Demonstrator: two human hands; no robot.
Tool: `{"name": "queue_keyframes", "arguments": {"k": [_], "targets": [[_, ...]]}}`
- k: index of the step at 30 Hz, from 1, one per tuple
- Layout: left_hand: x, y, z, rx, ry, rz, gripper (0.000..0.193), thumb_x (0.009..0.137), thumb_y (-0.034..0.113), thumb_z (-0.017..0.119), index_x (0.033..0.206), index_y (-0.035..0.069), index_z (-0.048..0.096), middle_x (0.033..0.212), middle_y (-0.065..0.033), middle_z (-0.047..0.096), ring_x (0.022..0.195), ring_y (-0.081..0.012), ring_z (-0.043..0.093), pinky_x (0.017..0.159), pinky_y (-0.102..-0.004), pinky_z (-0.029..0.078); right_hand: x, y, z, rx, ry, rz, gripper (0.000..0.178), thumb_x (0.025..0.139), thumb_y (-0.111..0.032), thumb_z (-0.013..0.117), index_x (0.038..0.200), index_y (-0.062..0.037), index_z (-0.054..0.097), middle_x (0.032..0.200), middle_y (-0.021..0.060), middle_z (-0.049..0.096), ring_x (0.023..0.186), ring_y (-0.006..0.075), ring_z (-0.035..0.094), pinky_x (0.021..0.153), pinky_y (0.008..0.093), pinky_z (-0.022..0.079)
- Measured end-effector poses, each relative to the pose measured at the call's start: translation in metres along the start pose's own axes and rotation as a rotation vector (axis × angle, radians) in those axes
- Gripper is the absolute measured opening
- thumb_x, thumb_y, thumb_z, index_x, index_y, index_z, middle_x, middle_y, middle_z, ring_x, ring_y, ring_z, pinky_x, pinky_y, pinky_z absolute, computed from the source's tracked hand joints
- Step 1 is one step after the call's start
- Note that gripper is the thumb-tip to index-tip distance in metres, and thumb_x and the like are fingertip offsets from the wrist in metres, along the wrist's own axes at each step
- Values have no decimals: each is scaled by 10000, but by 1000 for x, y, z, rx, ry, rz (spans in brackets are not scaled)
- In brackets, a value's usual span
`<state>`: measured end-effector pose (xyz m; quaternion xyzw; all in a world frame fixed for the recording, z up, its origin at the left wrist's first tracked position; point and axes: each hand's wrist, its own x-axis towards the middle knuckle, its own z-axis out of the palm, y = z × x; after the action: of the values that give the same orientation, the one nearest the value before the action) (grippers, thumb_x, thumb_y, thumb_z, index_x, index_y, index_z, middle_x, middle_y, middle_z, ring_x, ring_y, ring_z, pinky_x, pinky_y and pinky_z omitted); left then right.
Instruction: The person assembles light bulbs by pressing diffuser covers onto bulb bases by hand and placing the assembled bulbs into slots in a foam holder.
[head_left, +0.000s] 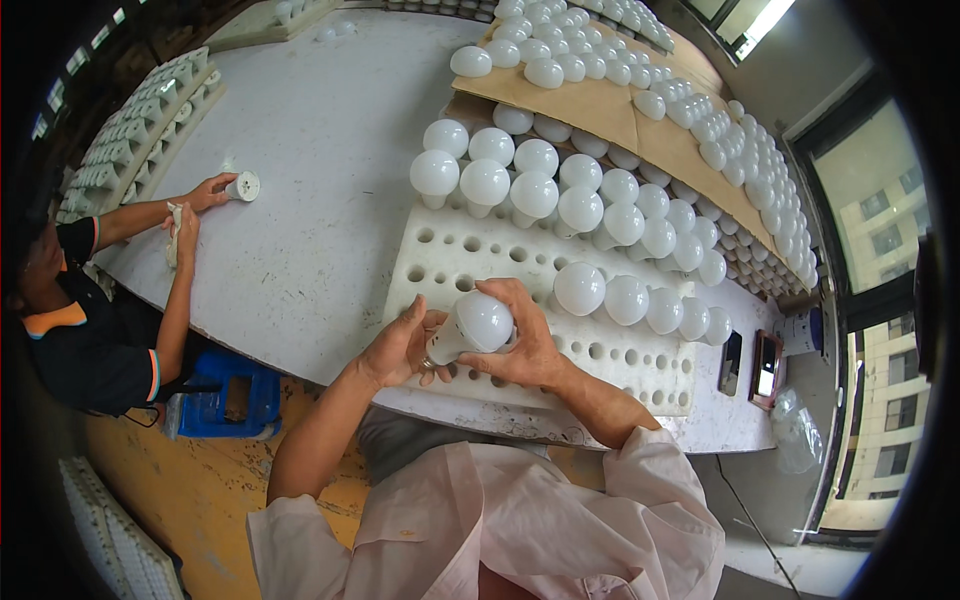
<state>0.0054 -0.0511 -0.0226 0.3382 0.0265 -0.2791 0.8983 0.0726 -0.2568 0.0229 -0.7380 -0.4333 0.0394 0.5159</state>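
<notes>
Pink sleeves (560, 520) fill the lower edge, and from them both forearms rise to meet over a white LED bulb (472, 325). That bulb lies tilted between the hands, dome toward the right and base toward the left, just above the near rows of a white foam tray (440, 255). Gripping the dome from behind, the right hand (525, 345) wraps it with curled fingers, which steadies it; the left hand (400, 345) closes thumb and fingers on the base end, probably to turn or check it. What sits at the base is hidden by the fingers. Beyond the hands, more bulbs (535, 190) stand base-down in the tray's holes, so they cannot roll. Farther off, a cardboard sheet (590, 105) carries another layer of bulbs. Well to the left, across the white table (310, 150), a co-worker's hand (210, 190) touches a single bulb (243, 185). To the right stand two small dark devices (750, 365), too small to identify.
</notes>
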Motion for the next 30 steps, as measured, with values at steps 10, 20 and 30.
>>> {"name": "queue_keyframes", "arguments": {"k": [10,20,30], "targets": [[-9,-6,-12,118,64,90,411,1007,334,408,1156,-29,530,922,-231,674,657,-224,695,412,-226,495,19,-22,-61,-879,53,-52,748,601,-343,838,1260,-162,534,1103,72,550,926,269,583,805,389,477],[-11,-10,-9,222,115,154,303,984,223,488,1115,-45,542,924,-224,676,619,-195,689,410,-210,492,27,-8,-70,-1025,-129,217,883,626,-425,817,1352,-88,444,1103,101,596,988,270,579,899,390,439],[-9,-13,-11,213,86,179,293,977,218,505,1105,-40,556,930,-237,672,603,-186,684,403,-206,483,29,-11,-71,-1095,-125,190,814,662,-459,785,1290,-40,480,976,117,626,926,279,592,839,393,446]]}}
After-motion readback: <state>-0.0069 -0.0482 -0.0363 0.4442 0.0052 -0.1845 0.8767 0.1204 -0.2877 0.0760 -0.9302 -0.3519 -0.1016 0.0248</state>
